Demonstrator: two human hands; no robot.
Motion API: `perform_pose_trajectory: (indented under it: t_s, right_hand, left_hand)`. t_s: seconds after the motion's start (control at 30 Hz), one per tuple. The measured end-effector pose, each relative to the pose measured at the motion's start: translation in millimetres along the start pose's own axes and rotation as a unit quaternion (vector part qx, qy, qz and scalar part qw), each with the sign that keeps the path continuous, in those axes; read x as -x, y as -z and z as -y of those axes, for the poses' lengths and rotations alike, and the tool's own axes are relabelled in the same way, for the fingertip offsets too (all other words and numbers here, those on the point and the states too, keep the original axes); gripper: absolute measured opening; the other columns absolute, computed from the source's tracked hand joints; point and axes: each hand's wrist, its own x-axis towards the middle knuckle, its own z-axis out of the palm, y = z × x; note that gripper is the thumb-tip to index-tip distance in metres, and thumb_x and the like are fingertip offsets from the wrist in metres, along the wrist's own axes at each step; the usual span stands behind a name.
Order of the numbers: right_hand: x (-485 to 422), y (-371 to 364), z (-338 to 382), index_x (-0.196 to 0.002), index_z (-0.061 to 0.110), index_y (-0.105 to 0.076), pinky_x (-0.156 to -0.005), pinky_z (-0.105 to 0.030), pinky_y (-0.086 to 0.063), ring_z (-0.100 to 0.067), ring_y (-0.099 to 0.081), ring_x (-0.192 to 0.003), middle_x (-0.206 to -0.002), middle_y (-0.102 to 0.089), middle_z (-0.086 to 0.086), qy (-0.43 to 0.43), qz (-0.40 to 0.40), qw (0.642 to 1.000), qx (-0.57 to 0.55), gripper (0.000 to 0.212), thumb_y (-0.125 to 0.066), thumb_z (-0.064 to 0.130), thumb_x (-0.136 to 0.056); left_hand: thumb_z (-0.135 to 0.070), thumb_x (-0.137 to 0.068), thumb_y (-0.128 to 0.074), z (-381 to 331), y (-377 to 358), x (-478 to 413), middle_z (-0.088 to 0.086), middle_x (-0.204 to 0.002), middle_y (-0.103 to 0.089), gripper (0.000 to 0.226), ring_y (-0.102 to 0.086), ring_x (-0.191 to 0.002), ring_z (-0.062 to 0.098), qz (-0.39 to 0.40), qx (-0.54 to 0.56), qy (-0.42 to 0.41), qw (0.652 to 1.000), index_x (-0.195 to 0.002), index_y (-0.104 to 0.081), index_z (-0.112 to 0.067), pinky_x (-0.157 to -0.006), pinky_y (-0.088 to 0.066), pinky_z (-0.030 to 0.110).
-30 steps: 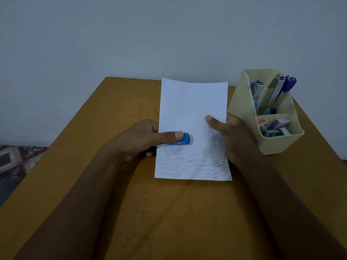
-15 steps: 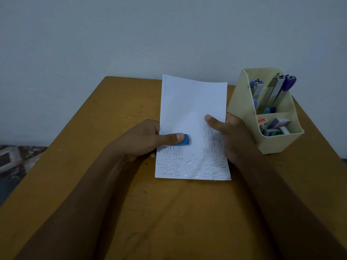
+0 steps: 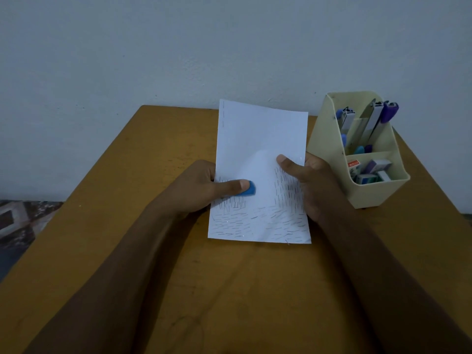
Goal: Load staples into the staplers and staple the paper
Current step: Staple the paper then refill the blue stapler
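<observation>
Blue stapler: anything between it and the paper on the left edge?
Nothing visible. The left hand grips the blue stapler, its tip lying over the paper past the left edge. The right hand pinches the right edge, clear of the stapler. The organizer stands off to the right.

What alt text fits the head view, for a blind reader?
The left hand grips a blue stapler on a staple-covered paper sheet, which the right hand holds over a wooden table. A cream organiser with staplers stands beside it.
</observation>
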Motion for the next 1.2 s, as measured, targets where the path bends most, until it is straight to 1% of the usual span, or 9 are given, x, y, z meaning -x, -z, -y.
perform_pose_trajectory:
  t_s: [0.1, 0.23, 0.33, 0.43, 0.6, 0.73, 0.9, 1.07, 1.2]
  right_hand:
    - [-1, 0, -2, -0.117, 0.017, -0.06, -0.084, -0.026, -0.052, -0.009, -0.066, -0.098, -0.109, -0.069, 0.009, -0.008, 0.004, 1.0, -0.013, 0.029, -0.061, 0.026, -0.089]
    - [-2, 1, -4, -0.118, 0.017, -0.059, -0.09, -0.032, -0.05, -0.013, -0.064, -0.102, -0.112, -0.068, 0.008, -0.008, 0.003, 1.0, 0.0, 0.032, -0.061, 0.029, -0.089]
    - [-2, 0, -4, -0.117, 0.016, -0.06, -0.093, -0.036, -0.051, -0.014, -0.065, -0.103, -0.112, -0.068, 0.006, -0.008, 0.008, 1.0, -0.009, 0.03, -0.062, 0.027, -0.089]
    - [-3, 0, -5, -0.117, 0.014, -0.06, -0.095, -0.039, -0.05, -0.016, -0.065, -0.103, -0.113, -0.068, 0.005, -0.008, 0.011, 1.0, -0.014, 0.031, -0.063, 0.026, -0.089]
    - [-3, 2, -5, -0.118, 0.015, -0.06, -0.094, -0.037, -0.05, -0.015, -0.065, -0.104, -0.114, -0.068, 0.005, 0.003, 0.01, 1.0, -0.006, 0.031, -0.062, 0.027, -0.089]
    - [-1, 4, -3, -0.113, 0.019, -0.061, -0.078, -0.021, -0.052, -0.006, -0.067, -0.095, -0.108, -0.069, 0.011, 0.015, 0.012, 1.0, -0.005, 0.024, -0.06, 0.025, -0.09]
    - [-1, 6, -2, -0.112, 0.021, -0.061, -0.07, -0.014, -0.051, -0.002, -0.067, -0.09, -0.105, -0.069, 0.014, 0.014, 0.004, 1.0, -0.015, 0.022, -0.059, 0.025, -0.091]
    - [-1, 5, -2, -0.115, 0.018, -0.061, -0.084, -0.024, -0.052, -0.008, -0.067, -0.098, -0.11, -0.069, 0.009, 0.005, 0.003, 0.999, -0.034, 0.026, -0.06, 0.024, -0.09]
    - [-2, 6, -2, -0.113, 0.018, -0.062, -0.085, -0.027, -0.051, -0.008, -0.067, -0.097, -0.109, -0.07, 0.008, 0.004, 0.003, 0.999, -0.046, 0.023, -0.06, 0.021, -0.09]
  left_hand:
    - [-0.039, -0.088, -0.062, 0, 3, 2, 0.002, -0.071, -0.066, 0.031, -0.056, -0.055, 0.011, 0.008, 0.015, 0.022, 1.0, -0.073, -0.064, -0.012, -0.044, -0.036, 0.016]
    - [-0.05, -0.081, -0.061, -1, 7, 3, 0.01, -0.074, -0.062, 0.041, -0.047, -0.051, 0.012, 0.026, 0.023, 0.027, 0.999, -0.073, -0.064, -0.01, -0.043, -0.03, 0.018]
    - [-0.063, -0.073, -0.06, -2, 9, 3, 0.004, -0.067, -0.06, 0.045, -0.043, -0.05, 0.015, 0.025, 0.02, 0.031, 0.999, -0.06, -0.062, -0.019, -0.044, -0.026, 0.019]
    - [-0.058, -0.076, -0.056, -2, 10, 5, -0.009, -0.058, -0.06, 0.04, -0.039, -0.047, 0.008, 0.032, 0.01, 0.024, 0.999, -0.05, -0.063, -0.029, -0.044, -0.025, 0.019]
    - [-0.054, -0.072, -0.065, 1, 13, 6, -0.001, -0.077, -0.071, 0.029, -0.043, -0.051, 0.01, 0.026, 0.011, 0.027, 0.999, -0.063, -0.071, -0.027, -0.042, -0.028, 0.02]
    - [-0.058, -0.077, -0.063, 5, 20, 3, 0.009, -0.067, -0.063, 0.055, -0.041, -0.049, 0.019, 0.005, 0.005, 0.033, 0.999, -0.071, -0.064, -0.003, -0.042, -0.03, 0.023]
    - [-0.06, -0.086, -0.048, 7, 28, 2, 0.004, -0.061, -0.058, 0.059, -0.042, -0.048, 0.014, -0.013, 0.024, 0.056, 0.998, -0.076, -0.067, -0.006, -0.043, -0.029, 0.023]
    - [-0.057, -0.092, -0.042, 9, 34, 2, 0.005, -0.07, -0.061, 0.055, -0.04, -0.047, 0.012, -0.001, 0.09, 0.072, 0.993, -0.081, -0.064, -0.008, -0.036, -0.027, 0.02]
    - [-0.059, -0.089, -0.044, 10, 35, 4, 0.005, -0.07, -0.061, 0.057, -0.041, -0.048, 0.012, 0.02, 0.066, 0.064, 0.996, -0.081, -0.065, -0.007, -0.037, -0.029, 0.021]
